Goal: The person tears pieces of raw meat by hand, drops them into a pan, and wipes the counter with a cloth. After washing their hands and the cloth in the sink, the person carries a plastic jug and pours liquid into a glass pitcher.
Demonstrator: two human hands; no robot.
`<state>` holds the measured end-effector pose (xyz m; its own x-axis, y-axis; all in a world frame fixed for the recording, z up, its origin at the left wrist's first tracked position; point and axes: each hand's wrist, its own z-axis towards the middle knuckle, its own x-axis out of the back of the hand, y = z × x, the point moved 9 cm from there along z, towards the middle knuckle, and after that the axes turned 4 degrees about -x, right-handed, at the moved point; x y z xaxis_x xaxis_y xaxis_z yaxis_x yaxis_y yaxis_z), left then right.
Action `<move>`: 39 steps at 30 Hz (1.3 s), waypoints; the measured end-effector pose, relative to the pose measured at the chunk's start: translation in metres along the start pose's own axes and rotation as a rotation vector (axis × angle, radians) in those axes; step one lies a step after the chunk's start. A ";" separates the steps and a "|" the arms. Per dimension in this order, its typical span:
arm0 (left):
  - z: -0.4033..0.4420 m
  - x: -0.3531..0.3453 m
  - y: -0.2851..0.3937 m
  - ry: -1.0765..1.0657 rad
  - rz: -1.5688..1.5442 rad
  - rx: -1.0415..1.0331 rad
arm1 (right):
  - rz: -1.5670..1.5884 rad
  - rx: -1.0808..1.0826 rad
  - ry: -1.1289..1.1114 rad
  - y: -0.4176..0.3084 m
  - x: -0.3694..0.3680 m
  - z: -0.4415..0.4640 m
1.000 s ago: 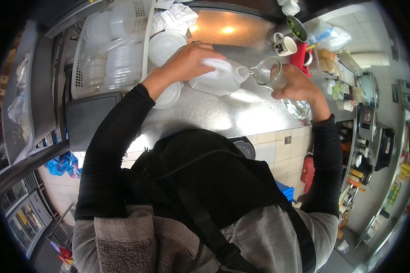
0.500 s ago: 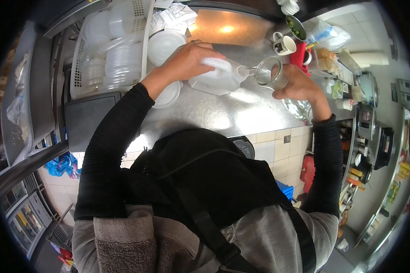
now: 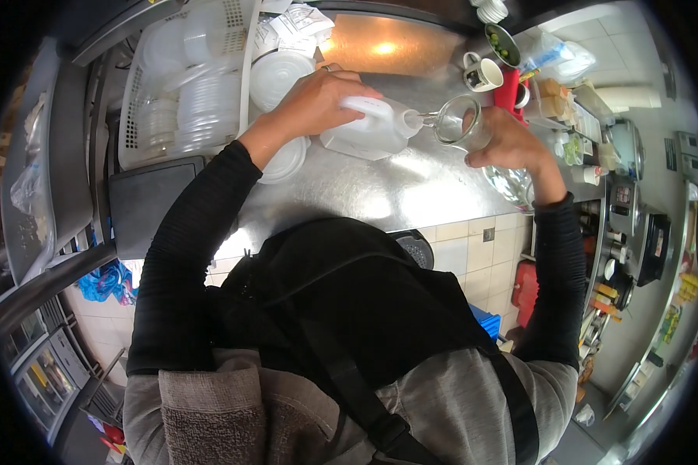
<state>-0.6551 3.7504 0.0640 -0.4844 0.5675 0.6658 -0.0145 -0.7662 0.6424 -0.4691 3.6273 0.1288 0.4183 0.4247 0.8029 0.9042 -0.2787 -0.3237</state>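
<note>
My left hand is closed round the handle of a translucent white plastic jug, which is tipped with its neck toward the right. A thin clear stream runs from its mouth to the rim of a glass carafe. My right hand is wrapped round the carafe's neck and holds it tilted, its wide opening facing the jug. Clear liquid seems to show in the carafe's rounded body below my right hand. Both vessels are over the steel counter.
Left stands a white basket of plastic containers, beside a round white lid and a dark box. At the back right are a mug, a bowl of green items and a red object.
</note>
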 end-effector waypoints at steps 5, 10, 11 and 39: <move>-0.001 0.004 0.004 0.046 0.067 -0.054 | -0.050 -0.018 0.029 0.002 0.003 -0.001; -0.001 0.003 0.004 0.042 0.066 -0.050 | -0.099 -0.063 0.016 0.014 -0.001 0.001; -0.001 0.004 0.004 0.043 0.065 -0.050 | -0.099 -0.063 0.016 0.014 0.001 0.001; -0.003 0.000 -0.001 0.019 0.062 -0.017 | -0.018 -0.005 0.043 -0.002 0.009 -0.006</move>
<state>-0.6574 3.7501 0.0624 -0.5017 0.5130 0.6965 0.0012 -0.8047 0.5936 -0.4681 3.6264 0.1394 0.3981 0.3923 0.8292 0.9109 -0.2758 -0.3069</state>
